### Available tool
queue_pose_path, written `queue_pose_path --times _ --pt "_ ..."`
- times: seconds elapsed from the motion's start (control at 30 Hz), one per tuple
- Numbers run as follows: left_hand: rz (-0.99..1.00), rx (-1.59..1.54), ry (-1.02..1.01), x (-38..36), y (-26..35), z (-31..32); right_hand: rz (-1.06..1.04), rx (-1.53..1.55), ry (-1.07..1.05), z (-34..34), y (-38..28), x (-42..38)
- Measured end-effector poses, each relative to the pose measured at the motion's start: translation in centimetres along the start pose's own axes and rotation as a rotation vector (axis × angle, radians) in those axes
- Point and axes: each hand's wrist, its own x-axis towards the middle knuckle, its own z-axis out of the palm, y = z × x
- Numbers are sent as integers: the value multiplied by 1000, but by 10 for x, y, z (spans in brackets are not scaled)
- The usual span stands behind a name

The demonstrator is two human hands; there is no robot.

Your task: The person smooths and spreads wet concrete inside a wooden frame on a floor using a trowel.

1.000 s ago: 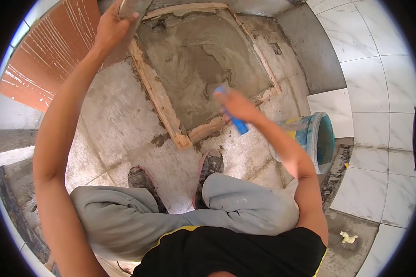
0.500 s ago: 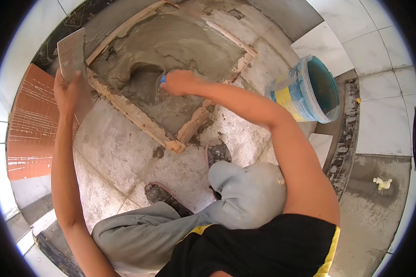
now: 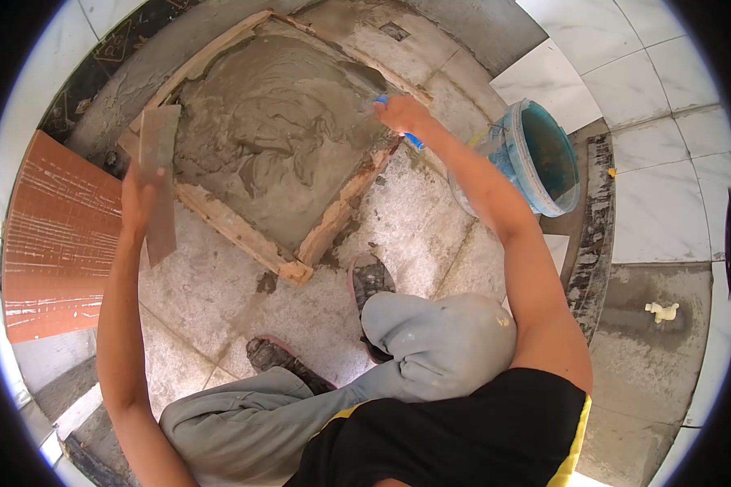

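My left hand [image 3: 140, 195] is closed on a narrow strip of tile [image 3: 159, 134], held upright beside the left corner of a wooden frame [image 3: 231, 230]. Wet grey mortar [image 3: 260, 105] fills the frame, its surface swirled and ridged. At the frame's right side, my right hand [image 3: 401, 112] grips a trowel by its blue handle [image 3: 415, 141]. The trowel's blade points toward the mortar near the far right edge, and its outline is hard to make out.
A blue bucket [image 3: 515, 158] stands tilted-looking at the right. Behind it, a white tile [image 3: 547, 88] leans on the wall. A reddish-brown tile [image 3: 61, 243] leans at the left. My shoes [image 3: 372, 280] rest on the floor before the frame.
My right hand has moved right with the trowel, from mid-mortar to the frame's right side. The hollow there is now filled with ridged mortar. My left hand and tile strip have lowered slightly.
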Motion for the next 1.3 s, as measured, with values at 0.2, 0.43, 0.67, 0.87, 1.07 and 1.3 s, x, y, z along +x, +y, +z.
queue_pose_path --times 0.2,0.43,0.67,0.87,1.07,1.3 --pt "-55 88 -31 -22 -8 16 214 431 -229 22 19 -1" --pt "-42 135 189 -31 -11 26 362 1024 -304 34 -36 -8" --pt "4 296 69 -23 -5 22 126 978 -393 32 -139 23" --pt "31 158 119 -22 9 30 -372 -129 -177 37 -185 -29" --pt "54 244 108 -23 0 26 -336 -235 -375 -6 -158 -37" --pt "66 273 115 -20 12 29 -165 -313 -234 -62 -66 7"
